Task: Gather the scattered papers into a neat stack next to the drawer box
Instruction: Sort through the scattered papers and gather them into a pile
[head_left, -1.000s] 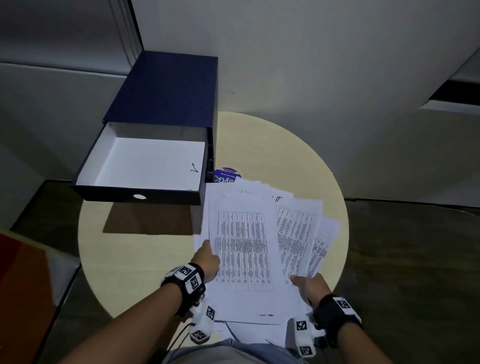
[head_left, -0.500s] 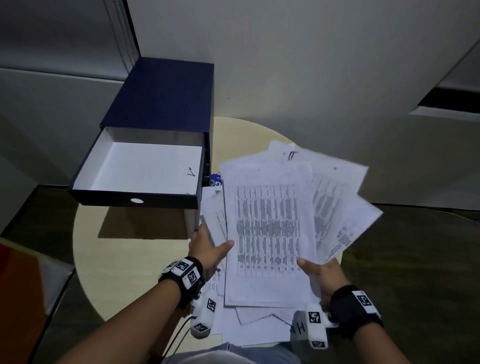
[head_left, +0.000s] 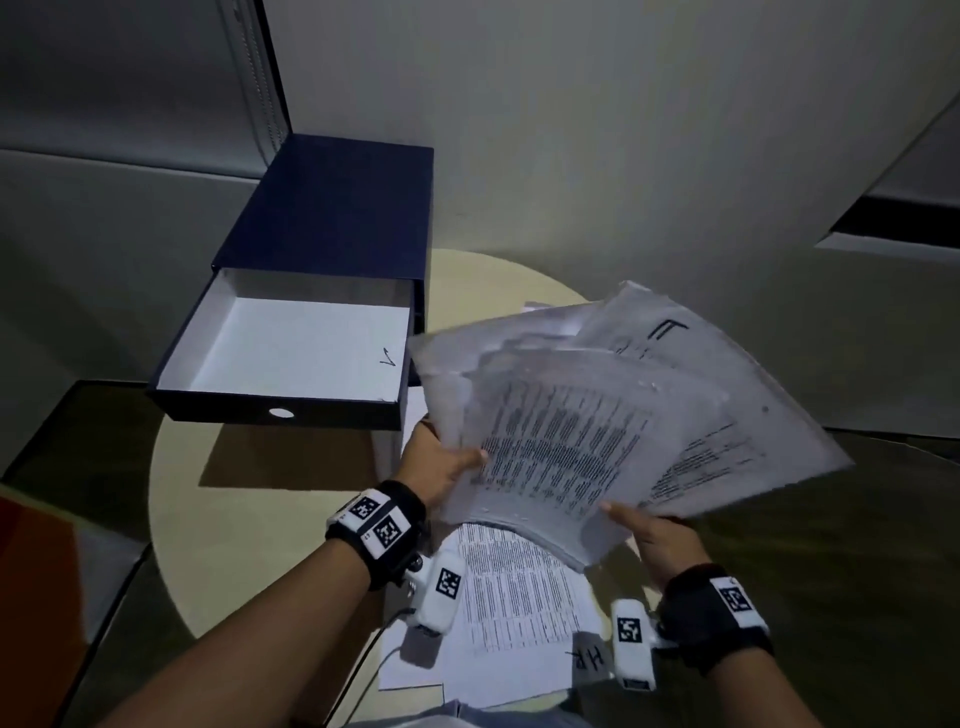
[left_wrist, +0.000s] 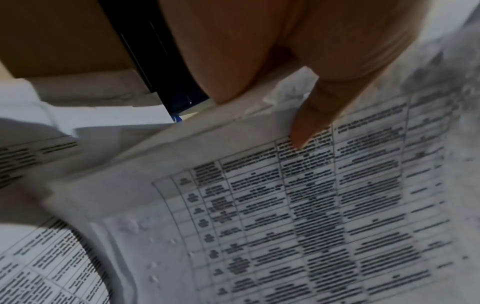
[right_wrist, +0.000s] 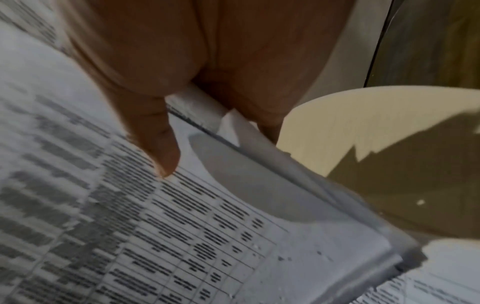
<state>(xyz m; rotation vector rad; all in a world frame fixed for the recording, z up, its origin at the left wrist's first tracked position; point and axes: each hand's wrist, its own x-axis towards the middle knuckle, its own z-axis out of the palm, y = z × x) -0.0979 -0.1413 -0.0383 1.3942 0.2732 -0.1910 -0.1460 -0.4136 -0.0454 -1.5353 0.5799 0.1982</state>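
Note:
A fanned bundle of printed papers hangs in the air above the round beige table, tilted up to the right. My left hand grips its left edge, thumb on top. My right hand pinches the near right corner, thumb on the top sheet. Both wrist views show the bundle's tables of text. A few more sheets lie on the table under my wrists. The dark blue drawer box stands at the back left, its white drawer pulled out and empty.
The table's edge runs close on the right and near side, with dark floor beyond. A grey wall rises right behind the box. Bare tabletop lies in front of the drawer at the left.
Both hands have lifted the bundle off the table and swung it up and to the right. The sheets have fanned wider, and several sheets stay behind on the table.

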